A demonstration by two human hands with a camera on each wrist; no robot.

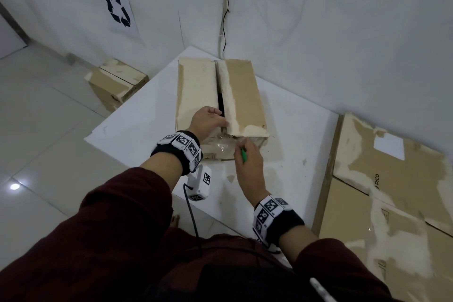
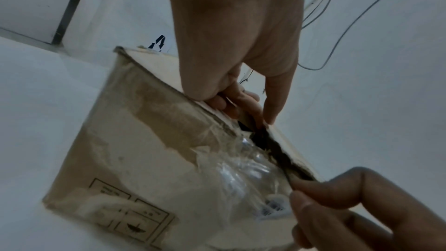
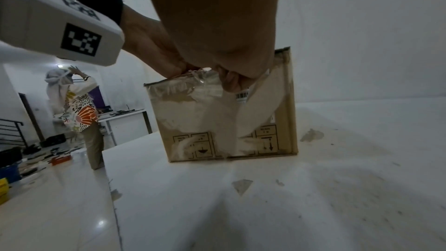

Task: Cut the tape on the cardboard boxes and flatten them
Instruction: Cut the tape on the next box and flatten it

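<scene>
A worn cardboard box [image 1: 241,95] lies on the white table [image 1: 142,120], its top seam split open lengthwise. My left hand [image 1: 209,120] grips the near end of the left top flap, fingers curled into the gap; the left wrist view shows those fingers [image 2: 231,102] hooked over the flap edge. My right hand [image 1: 247,157] holds a green cutter [image 1: 243,156] at the box's near top edge, against crumpled clear tape [image 1: 224,147]. In the left wrist view the right hand [image 2: 337,201] pinches the tool where the tape [image 2: 243,175] meets the seam. The blade tip is hidden.
A second taped box [image 1: 116,82] stands on the floor left of the table. Flattened cardboard [image 1: 392,193] lies to the right of the table. Walls close the far and right sides. Another person [image 3: 77,106] stands well behind on the left.
</scene>
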